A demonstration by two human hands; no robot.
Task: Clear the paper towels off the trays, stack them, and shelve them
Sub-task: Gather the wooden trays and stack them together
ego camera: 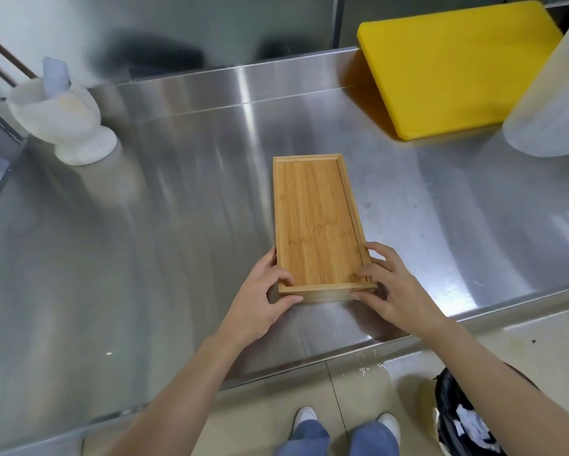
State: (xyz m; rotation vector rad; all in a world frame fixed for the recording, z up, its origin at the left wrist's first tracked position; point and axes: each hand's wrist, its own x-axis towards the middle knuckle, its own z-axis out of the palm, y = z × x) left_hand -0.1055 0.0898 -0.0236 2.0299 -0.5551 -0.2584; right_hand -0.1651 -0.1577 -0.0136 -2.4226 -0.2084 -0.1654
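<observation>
A stack of bamboo trays lies lengthwise on the steel counter, the top tray bare of paper. The edge of a lower tray shows under the near end. My left hand grips the near left corner of the stack, thumb on the top rim. My right hand holds the near right corner, with fingers on the rim and side. Crumpled white paper towels lie in a black-lined bin on the floor at the lower right.
A white stone mortar with a pestle stands at the back left. A yellow cutting board leans against the back wall at the right, beside a translucent white container. The counter's front edge runs just behind my hands.
</observation>
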